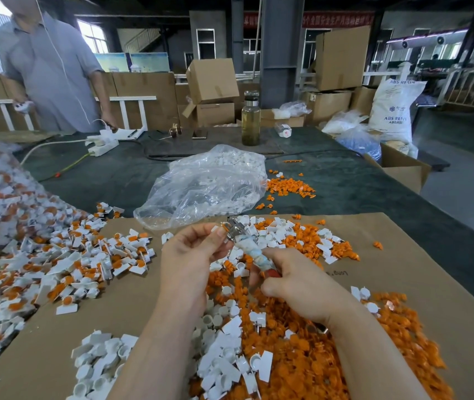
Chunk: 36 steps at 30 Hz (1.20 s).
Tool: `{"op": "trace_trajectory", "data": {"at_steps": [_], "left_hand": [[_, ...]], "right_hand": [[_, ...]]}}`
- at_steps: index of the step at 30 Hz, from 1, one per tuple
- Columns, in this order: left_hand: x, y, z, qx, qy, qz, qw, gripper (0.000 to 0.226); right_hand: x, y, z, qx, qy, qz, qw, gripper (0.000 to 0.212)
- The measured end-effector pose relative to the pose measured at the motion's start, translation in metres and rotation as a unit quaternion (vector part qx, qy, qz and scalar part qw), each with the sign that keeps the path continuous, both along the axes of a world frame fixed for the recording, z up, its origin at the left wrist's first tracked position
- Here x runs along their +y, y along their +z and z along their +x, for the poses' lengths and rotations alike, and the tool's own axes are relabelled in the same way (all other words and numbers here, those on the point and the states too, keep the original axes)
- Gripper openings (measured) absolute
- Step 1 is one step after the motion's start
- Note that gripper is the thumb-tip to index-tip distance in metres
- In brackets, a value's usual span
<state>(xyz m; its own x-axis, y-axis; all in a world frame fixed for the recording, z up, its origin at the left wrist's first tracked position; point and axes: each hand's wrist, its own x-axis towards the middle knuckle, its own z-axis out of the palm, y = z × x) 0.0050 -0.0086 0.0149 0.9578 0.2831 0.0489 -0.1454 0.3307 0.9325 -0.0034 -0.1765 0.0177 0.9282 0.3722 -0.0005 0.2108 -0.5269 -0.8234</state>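
- White sack [394, 111] at the right, beyond the table — "ABS RESIN" printed near its top and again lower down.
- Red banner [337, 20] on the far wall — Chinese characters, partly readable: "全国安全生产月".
- Cardboard sheet [403, 255] — a handwritten scrawl, not legible.

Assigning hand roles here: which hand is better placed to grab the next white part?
Likely left. The right hand grips the tool's taped handle, so it is occupied; the left hand only pinches at the metal head, and white parts lie just beneath it.
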Motion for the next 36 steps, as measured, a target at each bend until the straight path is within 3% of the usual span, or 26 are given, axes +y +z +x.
{"op": "trace_trajectory", "data": {"at_steps": [9, 14, 18, 23, 30, 32, 33, 36], "left_hand": [[0.004, -0.004, 0.003, 0.032, -0.007, -0.001, 0.999, 0.006], [0.013, -0.007, 0.01, 0.126, -0.02, -0.105, 0.986, 0.007], [0.037, -0.004, 0.012, 0.188, 0.072, -0.257, 0.945, 0.016], [0.07, -0.008, 0.011, 0.169, 0.179, -0.409, 0.879, 0.03], [0.088, -0.008, 0.008, 0.083, 0.236, -0.493, 0.833, 0.041], [0.088, -0.007, 0.009, 0.093, 0.216, -0.462, 0.855, 0.04], [0.085, -0.004, 0.008, 0.138, 0.204, -0.394, 0.886, 0.035], [0.066, 0.001, 0.007, 0.238, 0.129, -0.068, 0.96, 0.015]], "right_hand": [[0.004, -0.001, 0.001, -0.007, -0.018, -0.039, 0.999, 0.021], [0.006, -0.006, 0.003, -0.048, -0.052, -0.072, 0.995, 0.007], [0.001, -0.011, 0.009, -0.083, -0.12, -0.068, 0.987, 0.002], [-0.007, -0.017, 0.015, -0.102, -0.184, -0.076, 0.975, 0.008], [-0.009, -0.021, 0.017, -0.111, -0.199, -0.144, 0.963, 0.018], [-0.008, -0.022, 0.017, -0.11, -0.198, -0.163, 0.96, 0.02], [-0.008, -0.022, 0.018, -0.11, -0.197, -0.166, 0.96, 0.021], [-0.006, -0.022, 0.017, -0.115, -0.196, -0.166, 0.96, 0.023]]}}
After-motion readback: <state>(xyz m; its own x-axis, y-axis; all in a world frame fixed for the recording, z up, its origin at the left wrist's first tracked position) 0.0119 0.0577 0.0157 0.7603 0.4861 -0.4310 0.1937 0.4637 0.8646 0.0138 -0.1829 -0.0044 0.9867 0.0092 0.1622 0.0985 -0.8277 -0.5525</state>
